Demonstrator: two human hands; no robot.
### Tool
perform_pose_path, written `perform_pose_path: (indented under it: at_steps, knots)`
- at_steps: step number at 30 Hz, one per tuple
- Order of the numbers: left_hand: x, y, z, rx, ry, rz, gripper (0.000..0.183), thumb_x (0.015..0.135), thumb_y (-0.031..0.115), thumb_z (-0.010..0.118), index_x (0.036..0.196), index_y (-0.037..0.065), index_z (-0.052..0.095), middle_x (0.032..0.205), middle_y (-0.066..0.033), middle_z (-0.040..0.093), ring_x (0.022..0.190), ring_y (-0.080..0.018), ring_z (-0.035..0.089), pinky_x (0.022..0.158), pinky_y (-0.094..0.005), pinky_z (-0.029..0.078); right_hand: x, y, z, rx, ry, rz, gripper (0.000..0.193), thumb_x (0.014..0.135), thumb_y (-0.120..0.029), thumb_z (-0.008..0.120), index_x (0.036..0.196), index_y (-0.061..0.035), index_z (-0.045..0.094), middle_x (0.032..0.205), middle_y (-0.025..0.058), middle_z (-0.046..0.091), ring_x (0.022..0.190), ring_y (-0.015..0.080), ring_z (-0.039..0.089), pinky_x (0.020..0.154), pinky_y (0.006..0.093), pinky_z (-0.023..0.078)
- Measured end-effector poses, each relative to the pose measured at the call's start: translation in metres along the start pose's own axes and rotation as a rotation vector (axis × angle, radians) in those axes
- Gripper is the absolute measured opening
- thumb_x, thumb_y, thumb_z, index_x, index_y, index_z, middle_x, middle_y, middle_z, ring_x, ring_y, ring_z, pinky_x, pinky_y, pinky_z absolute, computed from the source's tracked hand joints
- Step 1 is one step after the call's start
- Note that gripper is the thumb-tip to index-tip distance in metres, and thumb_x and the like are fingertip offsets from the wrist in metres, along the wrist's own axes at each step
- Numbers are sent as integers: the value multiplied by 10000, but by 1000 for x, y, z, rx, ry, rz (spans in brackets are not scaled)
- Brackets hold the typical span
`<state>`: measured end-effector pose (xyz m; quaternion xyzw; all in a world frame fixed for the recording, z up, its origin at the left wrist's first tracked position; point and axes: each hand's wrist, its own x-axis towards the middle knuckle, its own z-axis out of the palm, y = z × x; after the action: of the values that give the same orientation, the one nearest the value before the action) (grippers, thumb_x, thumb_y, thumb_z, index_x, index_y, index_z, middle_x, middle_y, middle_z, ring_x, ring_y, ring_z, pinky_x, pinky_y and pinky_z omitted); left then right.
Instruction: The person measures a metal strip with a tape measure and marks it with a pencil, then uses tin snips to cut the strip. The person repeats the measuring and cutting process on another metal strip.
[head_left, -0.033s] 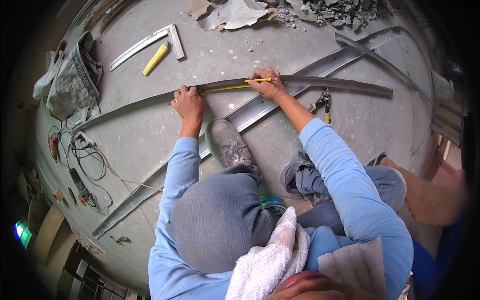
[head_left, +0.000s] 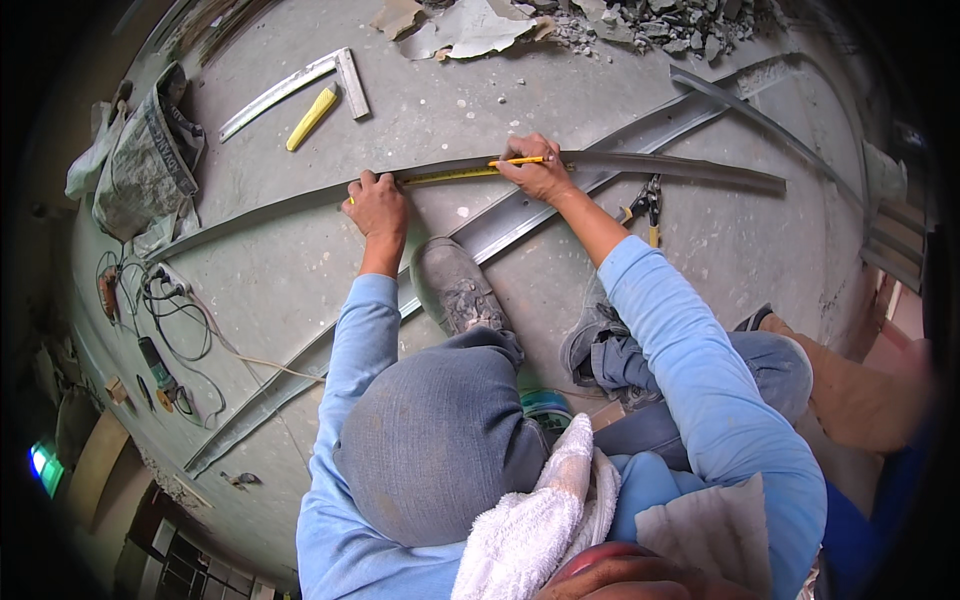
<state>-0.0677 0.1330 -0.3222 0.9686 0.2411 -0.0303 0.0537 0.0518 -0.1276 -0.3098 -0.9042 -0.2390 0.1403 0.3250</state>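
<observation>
My left hand is closed around the near edge of a long, thin grey metal profile and pins a yellow tape measure to it. The tape's blade runs along the profile between my two hands. In my right hand is an orange-yellow pencil, pinched in the fingers, its tip at the profile just above the tape. Whether my right hand also holds the tape is hidden. Beneath the profile, a wider metal channel crosses it diagonally on the floor.
A metal square and a yellow utility knife lie beyond the profile. Snips rest right of my right hand. An angle grinder with cables and a sack are at left. Rubble lies at the far side.
</observation>
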Motion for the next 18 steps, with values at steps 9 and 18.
perform_pose_path:
  at_steps: [9, 18]
  knots:
    - [0, 0, 0, -13, 6, -1, 195, 887, 259, 612, 940, 170, 777, 1063, -69, 638, 1049, -311, 592, 891, -539, 443, -1, 2, 4, 12, 16, -4, 220, 815, -315, 748, 826, -112, 667, 812, 67, 665, 915, 272, 626, 917, 421, 445]
    - [0, 0, 0, -16, -11, -12, 196, 892, 268, 614, 933, 166, 776, 1073, -73, 636, 1056, -315, 587, 894, -538, 439, -2, 1, 6, 5, 36, 11, 250, 836, -341, 741, 820, -106, 656, 826, 59, 668, 925, 270, 621, 938, 425, 422]
